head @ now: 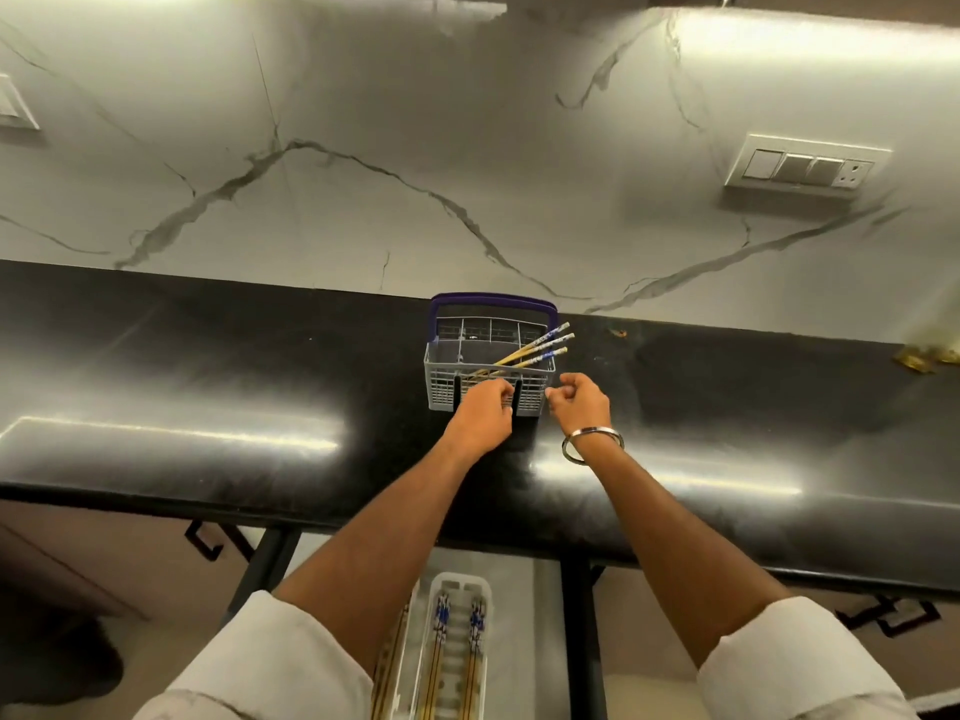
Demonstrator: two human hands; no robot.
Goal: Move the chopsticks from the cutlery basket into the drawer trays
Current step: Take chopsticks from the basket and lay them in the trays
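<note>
**Some chopsticks put away, a few still in the basket**

Closest to the person, down low under the counter, is a long white plastic drawer tray. Chopsticks with yellow sticks and blue-and-white tops already lie in it, side by side. So part of the job looks done.

Next comes the shiny black stone counter. Both arms reach over it. The left hand is curled up against the front of the basket; I cannot tell if it holds anything. The right hand, with a silver bangle on its wrist, is just beside the basket with its fingers curled, and seems to hold nothing.

Farther back is the grey plastic cutlery basket with a purple handle. A few more yellow chopsticks lean inside it, tops sticking out to the right. These still need to go into the tray.

Behind all that is a white marble wall.
</note>
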